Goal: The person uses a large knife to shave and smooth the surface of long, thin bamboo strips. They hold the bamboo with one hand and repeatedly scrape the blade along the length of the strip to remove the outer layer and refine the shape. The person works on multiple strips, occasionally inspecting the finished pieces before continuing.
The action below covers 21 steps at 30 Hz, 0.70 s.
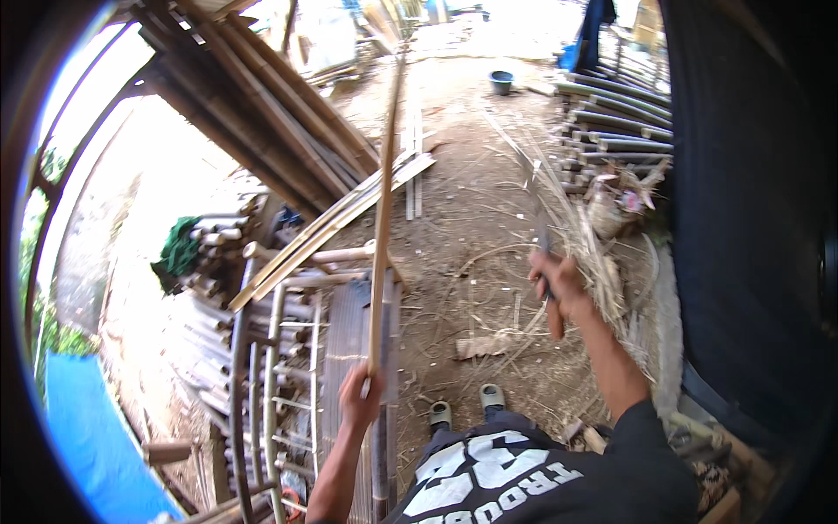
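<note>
Two bare hands, spread well apart above a brown dirt floor (pixel 454 218) strewn with pale shavings (pixel 602 262). Left hand (pixel 360 397): clenched around a long, flat, tan bamboo strip (pixel 381 262), close to its near end, with the rest rising steeply away from the body. Right hand (pixel 563 281): wrapped around a long, dark, narrow-bladed knife (pixel 541 227) with an orange-brown handle, blade directed forward and away from the legs; not touching the strip. Note the low grip on the strip, presumably for keeping its full length off the ground, and the wide gap between hands, perhaps for safety around the edge.

At left, a bundle of pale split bamboo slats (pixel 332 227), leaning across a ladder-like bamboo frame (pixel 275 375), probably to stay out of the dirt. At right, round grey-green bamboo poles (pixel 624 131), stacked lengthwise, seemingly for compact storage. Farther off, a small dark round bucket (pixel 501 82).

Hard to make out: far end of the strip, lost in glare and blur among pale pieces; blade tip, smeared against the shavings. Hidden: upper part of the knife handle, under the fingers. Cut off by the dark fisheye rim: a bright blue sheet (pixel 92 428), lower left.
</note>
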{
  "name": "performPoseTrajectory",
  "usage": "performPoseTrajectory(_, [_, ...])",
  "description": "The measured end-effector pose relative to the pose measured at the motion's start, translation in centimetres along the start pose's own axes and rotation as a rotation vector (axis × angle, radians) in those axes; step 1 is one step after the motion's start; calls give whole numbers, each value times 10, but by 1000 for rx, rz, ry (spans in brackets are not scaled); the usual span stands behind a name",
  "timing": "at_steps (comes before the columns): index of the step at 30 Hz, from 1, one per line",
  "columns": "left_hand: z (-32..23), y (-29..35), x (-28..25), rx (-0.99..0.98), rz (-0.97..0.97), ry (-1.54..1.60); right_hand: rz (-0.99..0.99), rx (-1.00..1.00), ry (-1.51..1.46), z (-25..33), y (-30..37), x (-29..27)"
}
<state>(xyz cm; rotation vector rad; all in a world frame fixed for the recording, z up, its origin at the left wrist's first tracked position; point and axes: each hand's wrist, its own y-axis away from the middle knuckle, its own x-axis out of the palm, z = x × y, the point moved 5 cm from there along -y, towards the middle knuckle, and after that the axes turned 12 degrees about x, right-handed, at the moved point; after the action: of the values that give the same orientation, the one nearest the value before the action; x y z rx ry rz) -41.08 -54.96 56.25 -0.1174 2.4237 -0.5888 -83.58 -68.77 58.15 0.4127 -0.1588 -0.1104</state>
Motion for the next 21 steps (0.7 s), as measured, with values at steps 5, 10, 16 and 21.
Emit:
performPoseTrajectory(5, [-12, -115, 60, -98, 98, 115, 196, 323, -122, -101, 51, 126])
performPoseTrajectory(10, [-65, -109, 126, -296, -15, 690, 2, 149, -646, -99, 40, 141])
performPoseTrajectory(16, [-123, -79, 120, -343, 721, 484, -199, 57, -587, -68, 9, 91])
performPoseTrajectory(21, [-121, -71, 42, 312, 458, -179, -256, -106, -274, -16, -7, 56])
